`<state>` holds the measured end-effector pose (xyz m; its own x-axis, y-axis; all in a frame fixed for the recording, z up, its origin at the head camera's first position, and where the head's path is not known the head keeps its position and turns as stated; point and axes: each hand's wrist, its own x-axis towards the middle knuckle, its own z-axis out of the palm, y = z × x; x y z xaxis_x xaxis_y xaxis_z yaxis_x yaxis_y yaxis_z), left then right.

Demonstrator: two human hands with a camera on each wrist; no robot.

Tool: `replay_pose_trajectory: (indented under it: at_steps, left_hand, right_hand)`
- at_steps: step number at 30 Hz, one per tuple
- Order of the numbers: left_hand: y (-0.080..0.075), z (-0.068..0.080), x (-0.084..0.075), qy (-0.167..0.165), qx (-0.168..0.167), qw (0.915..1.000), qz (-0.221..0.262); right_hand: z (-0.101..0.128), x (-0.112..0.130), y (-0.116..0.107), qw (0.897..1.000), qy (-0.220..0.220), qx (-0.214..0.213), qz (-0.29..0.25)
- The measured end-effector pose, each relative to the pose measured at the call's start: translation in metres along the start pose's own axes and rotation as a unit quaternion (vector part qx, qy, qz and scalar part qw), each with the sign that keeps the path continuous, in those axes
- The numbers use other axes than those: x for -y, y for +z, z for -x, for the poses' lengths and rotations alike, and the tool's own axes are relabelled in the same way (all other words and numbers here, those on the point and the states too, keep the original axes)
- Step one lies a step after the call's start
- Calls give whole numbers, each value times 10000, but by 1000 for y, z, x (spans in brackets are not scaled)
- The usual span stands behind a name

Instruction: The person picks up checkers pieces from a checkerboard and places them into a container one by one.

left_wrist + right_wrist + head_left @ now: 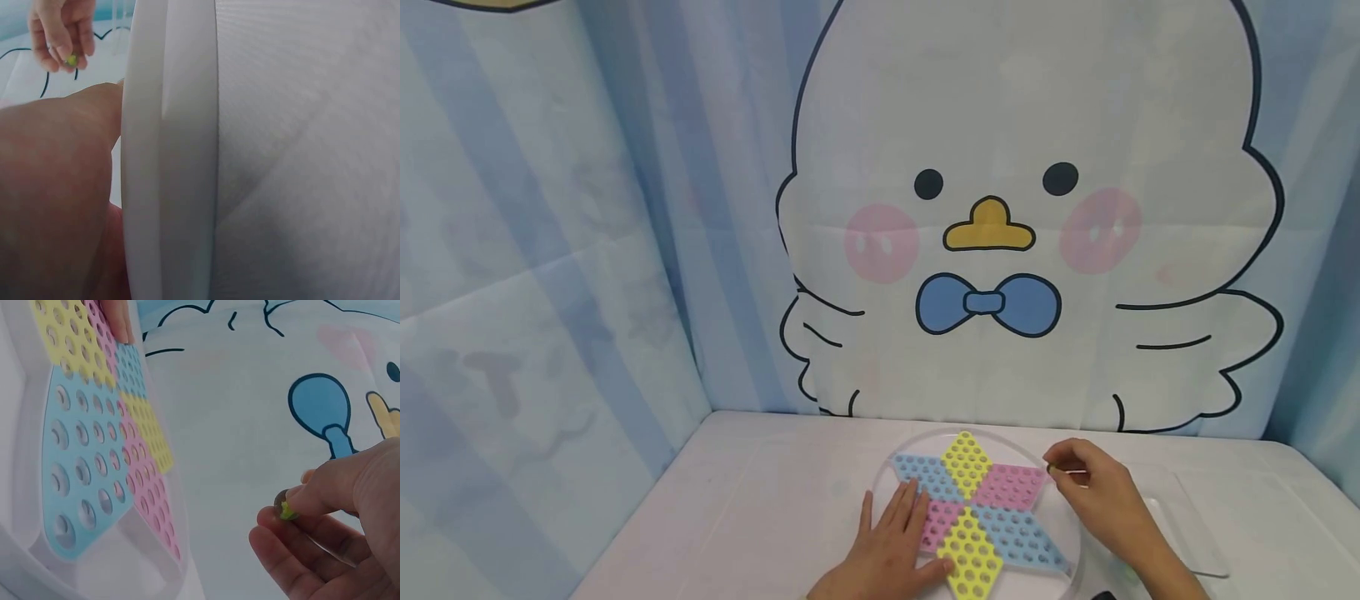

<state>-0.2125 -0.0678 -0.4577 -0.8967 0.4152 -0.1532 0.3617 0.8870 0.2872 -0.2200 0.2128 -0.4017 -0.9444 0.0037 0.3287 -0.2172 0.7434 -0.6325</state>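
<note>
A round clear game board (pixel 1075 533) lies on the table, with a six-pointed star of yellow, blue and pink pitted fields (pixel 973 508). My left hand (pixel 891 546) rests flat on the star's left side, fingers straight. My right hand (pixel 1086 483) hovers at the star's right pink tip and pinches a small yellow-green marble (pixel 286 509) between thumb and fingers. The left wrist view shows the board's white rim (pixel 169 156) close up, with the right hand (pixel 62 34) and the marble (pixel 72 60) in the far corner. The star's holes (pixel 87 444) show nothing in them.
The table (pixel 760 508) has a pale cover. A cloth backdrop with a big cartoon chick (pixel 1022 217) stands right behind it, and a blue striped curtain (pixel 527 275) closes the left side. A clear flat tray (pixel 1195 525) lies to the right of the board.
</note>
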Motion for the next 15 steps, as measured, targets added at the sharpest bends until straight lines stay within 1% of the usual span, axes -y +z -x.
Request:
replay_pose_trajectory:
  at_steps: [8, 15]
  left_hand:
    - [-1, 1, 0, 50, -3, 10000, 21]
    - [-1, 1, 0, 42, 43, 10000, 63]
  right_hand:
    - [6, -14, -15, 9998, 11, -151, 134]
    - [9, -27, -26, 9988, 378, -167, 268]
